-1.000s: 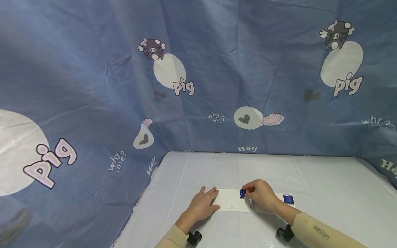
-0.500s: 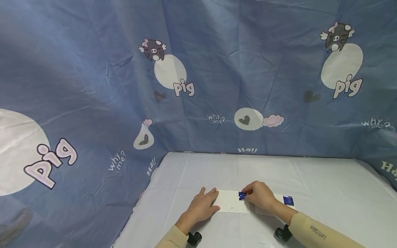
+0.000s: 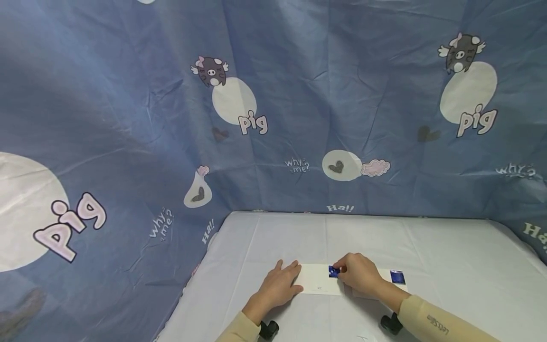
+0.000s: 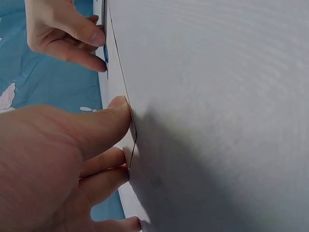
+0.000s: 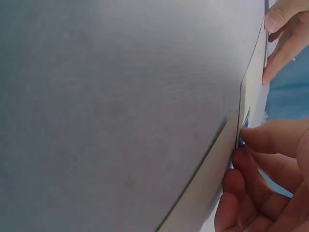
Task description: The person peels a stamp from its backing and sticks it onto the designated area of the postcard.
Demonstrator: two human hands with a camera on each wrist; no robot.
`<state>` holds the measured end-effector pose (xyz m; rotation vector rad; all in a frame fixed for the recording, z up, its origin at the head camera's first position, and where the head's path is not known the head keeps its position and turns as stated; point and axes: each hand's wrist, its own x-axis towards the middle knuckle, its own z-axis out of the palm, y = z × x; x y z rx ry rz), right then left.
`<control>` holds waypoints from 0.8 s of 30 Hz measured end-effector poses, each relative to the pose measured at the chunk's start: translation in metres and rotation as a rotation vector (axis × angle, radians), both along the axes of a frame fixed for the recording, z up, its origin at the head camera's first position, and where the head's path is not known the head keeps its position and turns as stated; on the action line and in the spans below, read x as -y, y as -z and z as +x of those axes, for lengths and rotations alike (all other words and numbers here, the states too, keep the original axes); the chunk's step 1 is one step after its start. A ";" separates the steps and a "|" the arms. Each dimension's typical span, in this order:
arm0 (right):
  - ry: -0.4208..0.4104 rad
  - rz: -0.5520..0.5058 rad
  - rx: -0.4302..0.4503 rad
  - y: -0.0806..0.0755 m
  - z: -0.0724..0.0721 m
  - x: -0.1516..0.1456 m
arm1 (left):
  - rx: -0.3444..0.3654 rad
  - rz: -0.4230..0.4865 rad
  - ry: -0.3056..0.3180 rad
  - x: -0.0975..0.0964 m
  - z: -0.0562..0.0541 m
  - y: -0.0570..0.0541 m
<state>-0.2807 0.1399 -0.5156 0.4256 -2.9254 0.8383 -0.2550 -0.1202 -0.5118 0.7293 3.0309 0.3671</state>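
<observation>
On the white table, a white rectangular card [image 3: 316,283] lies flat with a faint mark near its lower edge. My left hand [image 3: 278,286] rests on its left end, thumb and fingers spread; in the left wrist view the thumb [image 4: 113,118] lies along the card's edge. At the card's upper right corner sits a small blue patterned square [image 3: 333,271] that looks like a stamp. My right hand [image 3: 360,274] pinches its right side between thumb and index finger, the other fingers curled underneath. The right hand partly covers the blue square and the card's right edge.
A second white card [image 3: 384,273], partly under the right hand and forearm, lies just to the right, with a blue square [image 3: 397,277] at its upper right corner. A blue printed curtain [image 3: 273,190] hangs behind and left of the table. Dark wrist cameras sit below both wrists.
The blue square, tilted at the card's corner a second ago, has shifted slightly left and now sits straighter there, with my right hand following it. My left hand stays in place.
</observation>
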 end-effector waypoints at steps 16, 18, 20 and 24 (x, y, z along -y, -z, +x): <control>-0.271 0.167 -0.242 -0.028 0.012 -0.008 | 0.025 -0.040 -0.018 -0.004 -0.002 0.004; -0.336 0.216 -0.195 -0.029 0.018 -0.007 | 0.031 -0.044 -0.018 -0.003 -0.002 0.003; -0.395 0.277 -0.078 -0.026 0.025 -0.005 | 0.031 -0.045 -0.017 -0.003 -0.002 0.002; -0.453 0.396 0.111 -0.021 0.033 -0.003 | 0.025 -0.044 -0.020 -0.002 -0.002 -0.003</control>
